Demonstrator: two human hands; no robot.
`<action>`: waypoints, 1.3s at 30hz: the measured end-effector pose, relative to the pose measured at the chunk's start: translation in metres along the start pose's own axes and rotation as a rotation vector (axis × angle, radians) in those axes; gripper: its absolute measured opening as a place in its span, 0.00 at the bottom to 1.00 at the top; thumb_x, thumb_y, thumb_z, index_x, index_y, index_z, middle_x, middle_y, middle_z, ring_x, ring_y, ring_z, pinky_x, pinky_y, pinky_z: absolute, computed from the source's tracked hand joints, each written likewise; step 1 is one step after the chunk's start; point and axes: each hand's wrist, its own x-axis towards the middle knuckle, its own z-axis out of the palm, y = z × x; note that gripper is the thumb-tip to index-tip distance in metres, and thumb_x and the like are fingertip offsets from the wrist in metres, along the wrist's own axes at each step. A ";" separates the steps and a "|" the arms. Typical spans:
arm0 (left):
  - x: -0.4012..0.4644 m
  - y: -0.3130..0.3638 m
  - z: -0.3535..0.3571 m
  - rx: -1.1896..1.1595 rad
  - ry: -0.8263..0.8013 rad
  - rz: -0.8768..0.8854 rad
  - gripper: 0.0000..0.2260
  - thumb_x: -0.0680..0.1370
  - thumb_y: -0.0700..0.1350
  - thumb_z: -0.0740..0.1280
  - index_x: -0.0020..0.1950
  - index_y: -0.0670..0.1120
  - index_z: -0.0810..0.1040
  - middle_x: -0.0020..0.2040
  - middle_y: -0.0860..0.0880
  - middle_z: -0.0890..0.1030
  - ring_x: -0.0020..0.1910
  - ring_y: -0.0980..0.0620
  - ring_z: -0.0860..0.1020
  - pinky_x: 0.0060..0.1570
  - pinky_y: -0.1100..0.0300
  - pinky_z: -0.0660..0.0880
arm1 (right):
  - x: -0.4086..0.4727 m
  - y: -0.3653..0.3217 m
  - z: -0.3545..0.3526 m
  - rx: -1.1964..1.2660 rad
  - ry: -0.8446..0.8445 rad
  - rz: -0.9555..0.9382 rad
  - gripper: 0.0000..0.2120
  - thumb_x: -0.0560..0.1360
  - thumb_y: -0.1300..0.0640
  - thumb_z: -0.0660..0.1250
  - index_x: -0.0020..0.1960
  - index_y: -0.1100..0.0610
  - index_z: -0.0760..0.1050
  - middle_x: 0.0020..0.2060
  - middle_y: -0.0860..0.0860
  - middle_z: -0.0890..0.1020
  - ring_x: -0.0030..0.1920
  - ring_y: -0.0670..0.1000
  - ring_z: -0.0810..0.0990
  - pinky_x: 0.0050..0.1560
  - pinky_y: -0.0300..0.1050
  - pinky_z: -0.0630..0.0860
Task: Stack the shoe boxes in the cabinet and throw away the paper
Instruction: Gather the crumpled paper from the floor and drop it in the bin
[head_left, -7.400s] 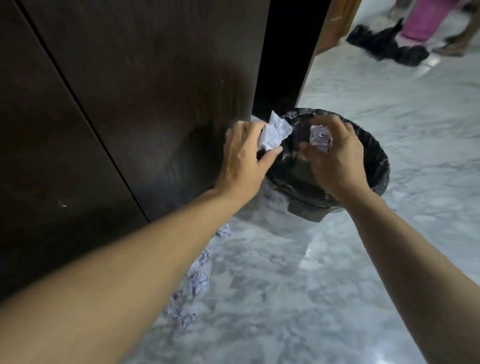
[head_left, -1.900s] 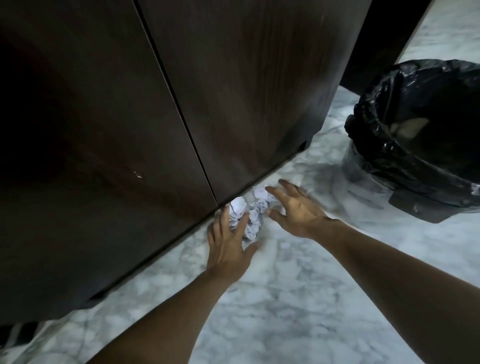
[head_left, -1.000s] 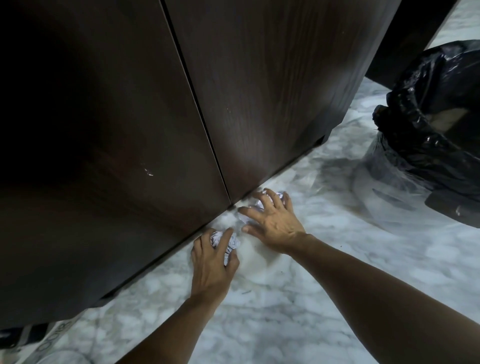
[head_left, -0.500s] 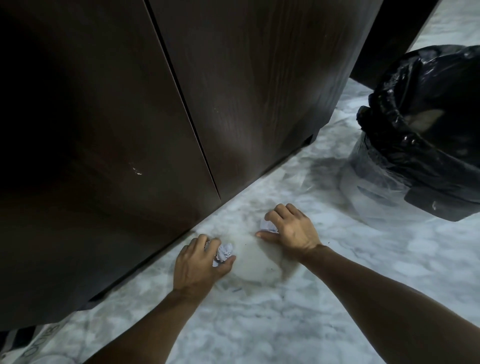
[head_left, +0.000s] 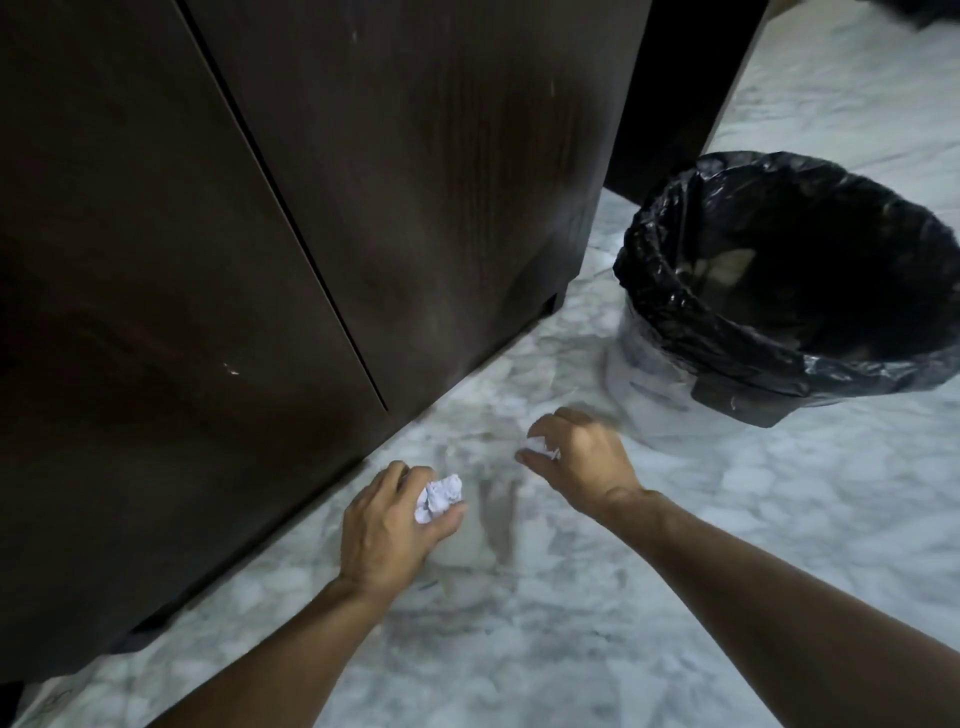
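My left hand (head_left: 387, 525) is closed around a crumpled white paper ball (head_left: 439, 498), held just above the marble floor beside the cabinet base. My right hand (head_left: 582, 457) grips a second, smaller paper wad (head_left: 537, 447), mostly hidden by its fingers. The dark wooden cabinet (head_left: 311, 208) fills the left and top, its two doors closed. A bin with a black liner (head_left: 769, 358) stands to the right of my right hand, open at the top, with something pale lying inside. No shoe boxes are in sight.
White-grey marble floor (head_left: 571, 623) spreads under both arms. A dark gap or second dark panel (head_left: 675, 93) rises behind the bin. A strip of printed material shows at the bottom left corner (head_left: 47, 701).
Both hands have closed on paper wads from the floor by the cabinet base and lifted slightly away from it. My view has pulled back and turned right, showing more of the bin.
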 end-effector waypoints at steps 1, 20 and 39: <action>0.009 0.008 -0.005 -0.017 0.026 0.008 0.17 0.68 0.61 0.68 0.40 0.47 0.79 0.36 0.51 0.75 0.34 0.49 0.77 0.30 0.58 0.71 | 0.003 -0.010 -0.016 0.025 0.085 -0.037 0.12 0.71 0.49 0.74 0.47 0.56 0.81 0.40 0.51 0.80 0.42 0.55 0.79 0.39 0.45 0.72; 0.228 0.278 -0.020 -0.438 -0.195 0.145 0.22 0.75 0.60 0.67 0.62 0.47 0.75 0.59 0.45 0.72 0.58 0.44 0.74 0.56 0.50 0.73 | 0.039 0.065 -0.254 0.394 0.640 0.481 0.18 0.78 0.44 0.60 0.55 0.59 0.74 0.47 0.51 0.78 0.48 0.52 0.75 0.48 0.43 0.68; 0.174 0.239 -0.048 0.013 -0.550 0.388 0.29 0.80 0.62 0.54 0.72 0.44 0.70 0.76 0.45 0.64 0.78 0.50 0.51 0.75 0.51 0.40 | -0.040 0.071 -0.242 -0.066 0.132 0.420 0.55 0.68 0.27 0.60 0.78 0.62 0.47 0.78 0.59 0.46 0.78 0.56 0.40 0.76 0.51 0.47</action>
